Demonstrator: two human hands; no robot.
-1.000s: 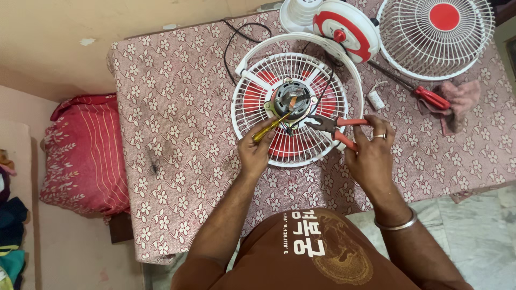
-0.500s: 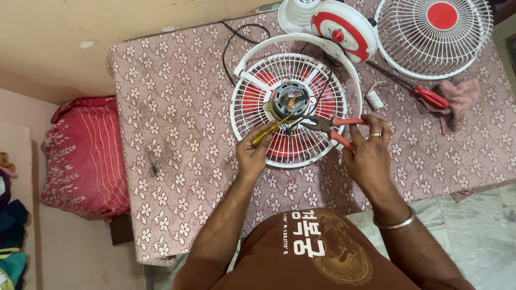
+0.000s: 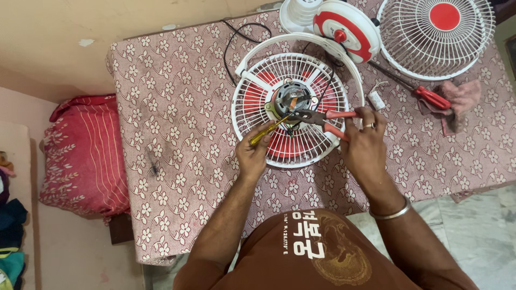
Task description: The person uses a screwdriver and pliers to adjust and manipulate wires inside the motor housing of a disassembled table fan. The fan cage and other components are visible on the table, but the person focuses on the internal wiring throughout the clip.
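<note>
While bent over the white wire fan grille [image 3: 252, 102], left hand [image 3: 252, 156] pinching yellow-handled screwdriver [image 3: 267, 131], right hand [image 3: 365, 145] fingers clamped round red-handled pliers [image 3: 322, 117] at grey round motor [image 3: 291, 99].

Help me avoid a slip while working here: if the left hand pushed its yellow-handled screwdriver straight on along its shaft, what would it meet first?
The left hand aims the screwdriver up-right at the grey motor hub in the white fan grille. It would probably meet the hub first, where the plier tips also sit; depth is unclear.
</note>
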